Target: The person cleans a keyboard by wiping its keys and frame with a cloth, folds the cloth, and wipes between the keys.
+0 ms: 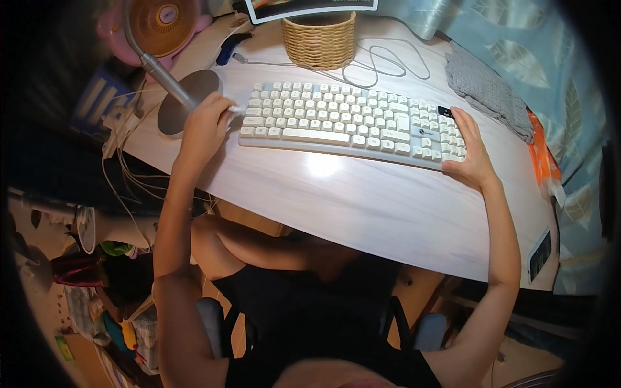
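Note:
A white keyboard [330, 123] with a pale grey frame lies on the desk, slightly slanted. My right hand [475, 155] grips its right end, thumb at the front corner and fingers along the far side. Just off the keyboard's left end, my left hand [208, 123] is closed in a pinch. From its fingertips pokes a small white scrap [237, 110], like a wipe or tissue, touching or very near the keyboard's left edge. The rest of that scrap is hidden in the fingers.
A lamp with a round grey base [207, 83] stands beside my left hand. Behind the keyboard are a wicker basket [318, 42] and a loose cable [394, 61]. A grey cloth [488, 90] lies right; a phone [539, 255] sits near the desk's right edge.

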The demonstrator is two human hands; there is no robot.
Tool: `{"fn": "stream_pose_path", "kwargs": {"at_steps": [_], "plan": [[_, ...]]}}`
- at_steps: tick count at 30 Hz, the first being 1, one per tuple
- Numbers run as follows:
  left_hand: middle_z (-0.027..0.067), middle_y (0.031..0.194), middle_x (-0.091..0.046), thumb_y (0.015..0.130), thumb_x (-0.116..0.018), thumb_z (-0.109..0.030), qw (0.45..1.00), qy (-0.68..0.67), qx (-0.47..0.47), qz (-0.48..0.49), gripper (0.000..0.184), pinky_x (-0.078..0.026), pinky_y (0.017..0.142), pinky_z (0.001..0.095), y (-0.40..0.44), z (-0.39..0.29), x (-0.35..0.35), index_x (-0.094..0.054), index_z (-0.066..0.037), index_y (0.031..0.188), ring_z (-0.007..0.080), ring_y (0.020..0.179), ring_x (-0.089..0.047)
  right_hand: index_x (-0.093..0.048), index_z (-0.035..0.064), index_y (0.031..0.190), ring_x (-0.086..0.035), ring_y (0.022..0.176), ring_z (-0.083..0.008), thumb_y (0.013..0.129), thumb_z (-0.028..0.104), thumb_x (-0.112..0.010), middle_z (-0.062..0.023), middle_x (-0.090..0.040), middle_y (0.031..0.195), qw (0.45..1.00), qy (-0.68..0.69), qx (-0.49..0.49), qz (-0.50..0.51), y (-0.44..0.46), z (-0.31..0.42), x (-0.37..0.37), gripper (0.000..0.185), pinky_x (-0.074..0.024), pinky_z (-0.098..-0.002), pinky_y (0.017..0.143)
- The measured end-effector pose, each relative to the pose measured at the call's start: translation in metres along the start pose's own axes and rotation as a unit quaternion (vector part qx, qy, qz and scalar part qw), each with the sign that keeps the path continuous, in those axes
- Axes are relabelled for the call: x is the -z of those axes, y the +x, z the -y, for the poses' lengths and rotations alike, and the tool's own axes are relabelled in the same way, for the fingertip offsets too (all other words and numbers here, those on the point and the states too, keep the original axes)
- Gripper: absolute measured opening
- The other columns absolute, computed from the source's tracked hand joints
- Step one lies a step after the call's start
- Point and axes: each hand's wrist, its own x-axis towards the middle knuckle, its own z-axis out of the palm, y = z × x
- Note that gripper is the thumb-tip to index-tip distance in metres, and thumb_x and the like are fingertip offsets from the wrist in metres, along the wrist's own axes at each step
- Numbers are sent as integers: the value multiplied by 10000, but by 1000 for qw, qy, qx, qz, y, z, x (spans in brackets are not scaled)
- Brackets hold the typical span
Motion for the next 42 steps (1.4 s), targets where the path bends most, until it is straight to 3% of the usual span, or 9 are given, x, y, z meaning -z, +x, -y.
{"fn": "stream_pose_path", "kwargs": {"at_steps": [5, 18, 21, 27, 30, 36, 42], "plan": [[107, 925, -629, 856, -624, -43, 997, -60, -52, -22, 97, -495, 722, 382, 22, -1, -32, -656, -8, 941, 331, 806, -618, -351, 75, 1480, -308, 1396, -358, 514, 556, -813, -177, -351, 1482, 1000, 2, 10, -3, 0, -2, 0, 1174, -286, -452, 1144], [57, 893, -610, 779, -630, 9, 979, 53, -196, 18, 150, -506, 717, 358, 15, -2, -20, -658, -45, 915, 243, 852, -604, -355, 66, 1473, -332, 1381, -365, 515, 557, -805, -187, -363, 1468, 1000, -1, 6, 1, 0, 3, 2, 1167, -300, -452, 1136], [52, 888, -606, 778, -625, 11, 973, 48, -226, 31, 144, -507, 711, 353, 15, 1, -15, -655, -44, 908, 237, 843, -605, -329, 51, 1487, -317, 1397, -380, 538, 713, -748, -212, -335, 1492, 1000, -3, 4, 15, 1, 2, 3, 1231, -274, -451, 1140], [79, 895, -613, 741, -650, 52, 974, -19, -221, 47, 215, -510, 716, 343, 8, 11, -15, -669, -52, 929, 258, 848, -613, -328, 62, 1491, -324, 1393, -381, 508, 711, -760, -210, -337, 1492, 1000, 1, -2, 18, 0, 1, 3, 1254, -276, -451, 1141], [92, 901, -619, 727, -657, 72, 975, -22, -219, 36, 246, -515, 709, 343, 1, 9, -13, -671, -55, 938, 267, 839, -616, -354, 61, 1473, -327, 1390, -367, 504, 585, -789, -194, -358, 1477, 1000, 2, 5, 13, 0, 3, 3, 1184, -300, -456, 1136], [106, 905, -624, 706, -662, 91, 971, 0, -238, 13, 259, -511, 687, 350, -17, -2, -10, -670, -27, 936, 278, 795, -615, -353, 56, 1472, -324, 1392, -368, 488, 620, -772, -195, -354, 1480, 1000, -2, 0, 13, 0, 3, 2, 1209, -299, -452, 1137], [108, 897, -633, 670, -678, 82, 967, -18, -251, 33, 292, -520, 668, 351, -26, -18, -3, -666, -20, 943, 281, 788, -619, -352, 69, 1474, -315, 1404, -353, 489, 543, -780, -183, -349, 1488, 1000, 1, -2, 18, 0, 7, 4, 1174, -292, -445, 1149]]}}
